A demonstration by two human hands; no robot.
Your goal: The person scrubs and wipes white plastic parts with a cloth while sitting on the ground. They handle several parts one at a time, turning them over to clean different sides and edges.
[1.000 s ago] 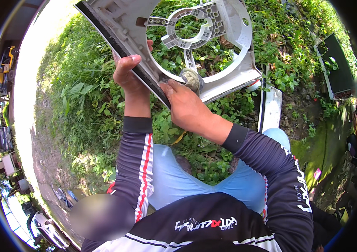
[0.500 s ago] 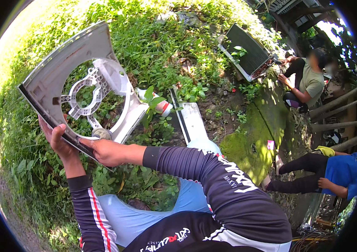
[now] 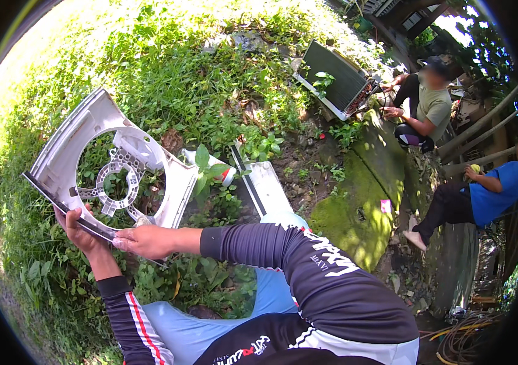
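A white plastic fan housing panel [image 3: 98,121], with a big round opening and a ring-shaped bracket [image 3: 119,182] inside it, is held tilted over the grass at the left. My left hand [image 3: 84,231] grips its dark near edge from below, thumb up. To the right along the same edge, my right hand [image 3: 149,241] is closed on the panel, its fingers partly hidden. Just above those fingers is a small rounded tan thing [image 3: 144,221] that I cannot make out. Beside the panel's right corner lies a white bottle [image 3: 227,176] with a red band, partly behind leaves.
A flat white panel [image 3: 266,185] with a dark strip lies by my knee. Farther right, a crouching person [image 3: 432,103] handles a finned metal coil unit [image 3: 335,79]. Another person in blue [image 3: 496,193] is at the right, past a mossy slab [image 3: 350,213]. Coiled hoses [image 3: 469,337] lie lower right.
The fan housing panel has come lower and tipped flatter, with both hands moving down along with it. The person in blue has shifted upward in view, with an arm now raised.
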